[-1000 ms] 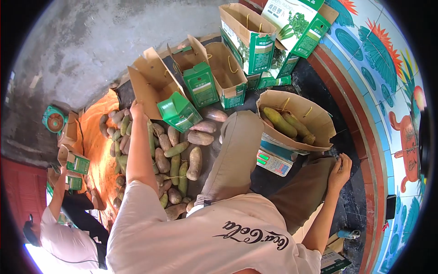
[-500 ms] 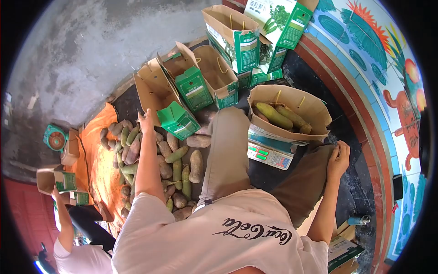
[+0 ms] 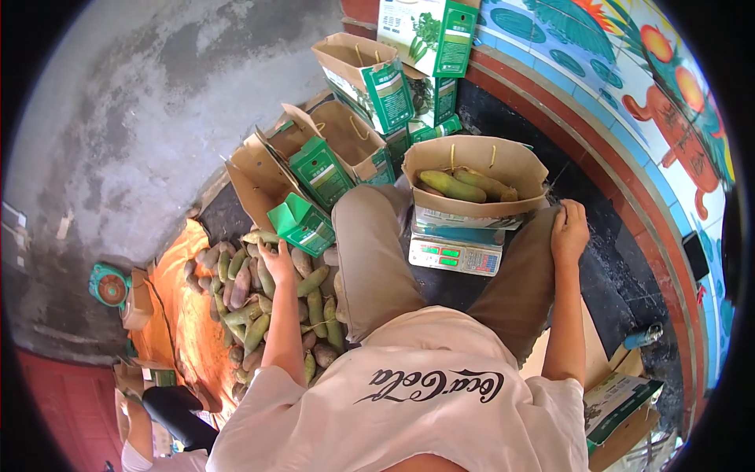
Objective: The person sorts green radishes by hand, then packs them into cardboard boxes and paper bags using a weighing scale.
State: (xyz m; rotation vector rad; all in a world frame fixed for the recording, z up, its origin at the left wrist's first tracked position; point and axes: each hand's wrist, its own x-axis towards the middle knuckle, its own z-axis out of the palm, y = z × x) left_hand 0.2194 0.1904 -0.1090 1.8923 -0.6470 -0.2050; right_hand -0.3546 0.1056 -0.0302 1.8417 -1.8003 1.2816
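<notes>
My left hand [image 3: 277, 259] reaches over the pile of long green and brownish radishes [image 3: 245, 307], to the left of my knee. Its fingers are apart, with the fingertips right at a pale radish [image 3: 259, 236] beside a green box flap. My right hand [image 3: 570, 234] lies with its fingers stretched over my right knee, holding nothing. Between my knees a cardboard carry box [image 3: 460, 208] with several green radishes [image 3: 452, 186] inside stands on a digital scale [image 3: 454, 256], whose green displays are lit.
Open carton boxes [image 3: 259, 177] stand ahead on the left, with more boxes [image 3: 391, 98] stacked behind. An orange sheet [image 3: 161, 315] lies under part of the pile. A green fan [image 3: 108, 285] and another person's arm [image 3: 140, 429] appear at left. Painted tiles [image 3: 613, 86] line the right wall.
My left hand has moved from beside the open box down and back over the radish pile. The view has shifted, and the other person's arm now shows lower. My right hand stays on the knee.
</notes>
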